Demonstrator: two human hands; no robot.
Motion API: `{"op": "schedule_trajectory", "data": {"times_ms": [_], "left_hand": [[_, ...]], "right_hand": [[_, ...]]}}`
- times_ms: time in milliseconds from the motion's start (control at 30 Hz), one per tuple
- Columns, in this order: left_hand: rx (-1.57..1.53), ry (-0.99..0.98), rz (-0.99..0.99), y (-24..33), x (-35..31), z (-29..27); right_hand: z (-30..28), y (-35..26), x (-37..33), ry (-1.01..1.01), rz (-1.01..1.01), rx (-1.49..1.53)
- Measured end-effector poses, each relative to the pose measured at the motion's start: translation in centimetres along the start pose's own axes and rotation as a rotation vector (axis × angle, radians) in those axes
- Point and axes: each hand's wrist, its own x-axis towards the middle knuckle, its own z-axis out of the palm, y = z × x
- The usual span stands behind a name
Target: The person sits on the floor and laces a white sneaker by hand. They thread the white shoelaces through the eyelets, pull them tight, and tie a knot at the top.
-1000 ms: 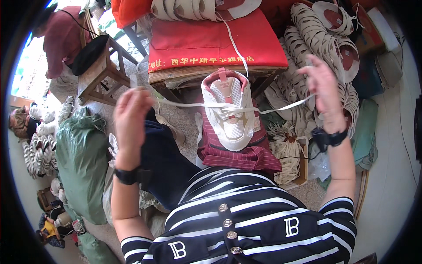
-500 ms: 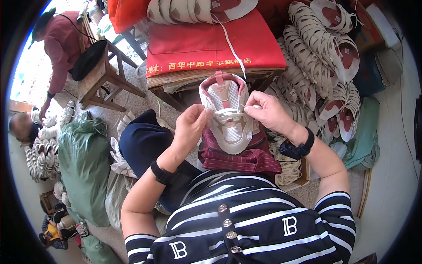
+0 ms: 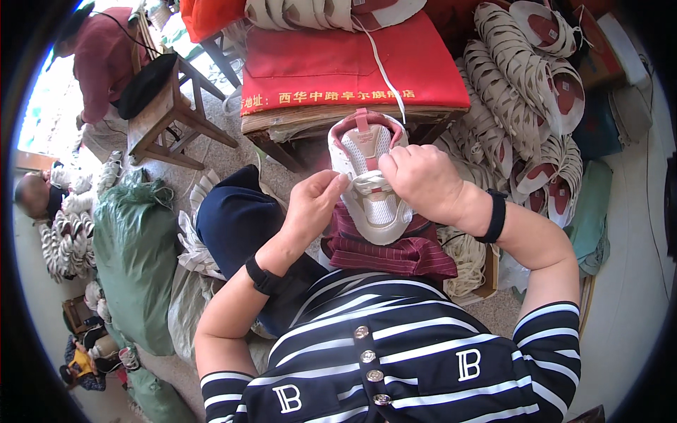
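Note:
A white and beige sneaker (image 3: 368,223) with a pink lining and heel loop rests on dark red striped cloth (image 3: 388,258) over my lap, its toe toward me. White shoelace (image 3: 369,185) crosses its lower tongue. My left hand (image 3: 314,206) is closed in a pinch at the shoe's left eyelet edge; what lies between thumb and finger is hidden. Over the right eyelets, my right hand (image 3: 423,182) is turned back-up with its fingers curled round the lace, mostly hiding it.
Ahead stands a low table with a red cover (image 3: 345,67) and stacked shoe uppers (image 3: 303,14). More uppers (image 3: 511,77) are piled right. A box of laces (image 3: 464,264) sits by my lap. Left are a green sack (image 3: 134,261), a wooden stool (image 3: 169,106) and a seated person (image 3: 106,56).
My right hand has rolled over from a fingertip pinch to back-up and moved inward across the shoe. My left hand still pinches at the shoe's left edge. The seated person's arm has drawn back.

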Motion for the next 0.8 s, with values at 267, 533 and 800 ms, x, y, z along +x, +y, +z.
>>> {"op": "schedule_trajectory", "data": {"times_ms": [267,533,800], "left_hand": [[0.123,-0.061,0.002,0.2,0.6,-0.1],[0.819,-0.041,0.436,3.3,2.3,-0.2],[1.038,-0.136,0.806,7.6,2.7,-1.7]], "right_hand": [[-0.9,1.6,0.1,-0.019,-0.023,0.215],[-2.6,2.5,1.1,-0.057,-0.074,0.199],[-2.9,4.9,1.8,-0.196,-0.111,0.296]]}}
